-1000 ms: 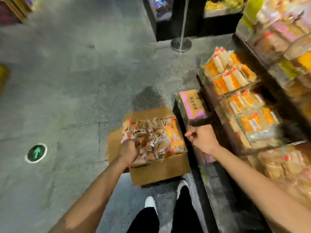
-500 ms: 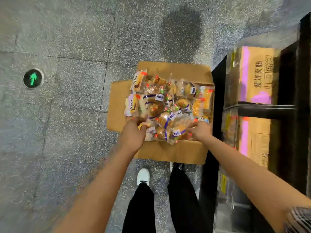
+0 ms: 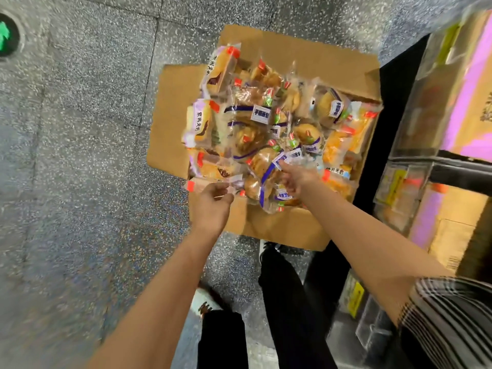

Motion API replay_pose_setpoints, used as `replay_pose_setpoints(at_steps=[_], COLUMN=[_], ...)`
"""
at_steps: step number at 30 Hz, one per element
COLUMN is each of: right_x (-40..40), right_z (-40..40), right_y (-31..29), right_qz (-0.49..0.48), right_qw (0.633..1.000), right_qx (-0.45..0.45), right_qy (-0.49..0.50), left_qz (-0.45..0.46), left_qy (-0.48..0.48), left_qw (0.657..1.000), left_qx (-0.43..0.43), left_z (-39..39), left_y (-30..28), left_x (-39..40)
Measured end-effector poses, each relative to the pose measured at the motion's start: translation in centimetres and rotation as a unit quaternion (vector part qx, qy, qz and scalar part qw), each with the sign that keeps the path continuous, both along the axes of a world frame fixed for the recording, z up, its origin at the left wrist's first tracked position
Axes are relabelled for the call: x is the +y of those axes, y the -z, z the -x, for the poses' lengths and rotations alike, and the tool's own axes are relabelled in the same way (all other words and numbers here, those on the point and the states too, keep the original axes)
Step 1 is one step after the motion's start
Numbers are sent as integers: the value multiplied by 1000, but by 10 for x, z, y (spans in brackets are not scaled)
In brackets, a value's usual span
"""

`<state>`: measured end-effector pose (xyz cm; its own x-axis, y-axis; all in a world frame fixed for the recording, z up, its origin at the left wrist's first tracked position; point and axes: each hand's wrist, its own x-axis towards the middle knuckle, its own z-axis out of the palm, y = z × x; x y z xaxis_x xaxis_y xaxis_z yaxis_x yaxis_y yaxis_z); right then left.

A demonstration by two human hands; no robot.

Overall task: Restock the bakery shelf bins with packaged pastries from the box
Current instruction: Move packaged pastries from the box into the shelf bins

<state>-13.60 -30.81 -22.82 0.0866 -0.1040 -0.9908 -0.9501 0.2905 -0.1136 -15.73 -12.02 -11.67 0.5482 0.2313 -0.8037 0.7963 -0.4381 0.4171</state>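
Note:
An open cardboard box (image 3: 282,230) sits on the floor, heaped with several clear-wrapped pastries (image 3: 266,123) bearing purple bands and red tabs. My left hand (image 3: 213,206) is at the box's near-left corner and pinches the edge of a wrapped pastry (image 3: 215,169) with a red tab. My right hand (image 3: 295,177) reaches into the near side of the heap, its fingers curled around a purple-banded bun pack (image 3: 266,161). Shelf bins are at the right edge, blurred.
The grey speckled floor (image 3: 80,155) stretches to the left, with a green arrow marker (image 3: 6,35) at the far left. Clear shelf bins (image 3: 420,129) and pink-printed cartons (image 3: 471,97) stand close on the right. My legs and shoes (image 3: 207,304) are just below the box.
The view has dropped from the shelf to the box and moved closer. My right hand came down from the shelf into the heap; my left hand shifted to the near-left corner.

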Motion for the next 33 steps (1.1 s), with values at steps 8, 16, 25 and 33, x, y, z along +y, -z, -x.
replay_pose_setpoints(at_steps=[8, 16, 25, 33], right_x=[-12, -2, -16, -25], right_z=[25, 63, 82, 73], right_y=[-23, -90, -25, 24], right_qz=[14, -212, 184, 172], right_qw=[999, 976, 983, 971], right_qx=[-24, -20, -7, -50], right_qy=[36, 36, -15, -159], left_qz=[88, 143, 111, 88], left_qy=[-48, -138, -238, -208], left_qw=[991, 980, 964, 972], left_qx=[88, 16, -42, -58], left_z=[-1, 5, 35, 51], left_y=[1, -6, -1, 30], left_x=[-14, -36, -3, 15])
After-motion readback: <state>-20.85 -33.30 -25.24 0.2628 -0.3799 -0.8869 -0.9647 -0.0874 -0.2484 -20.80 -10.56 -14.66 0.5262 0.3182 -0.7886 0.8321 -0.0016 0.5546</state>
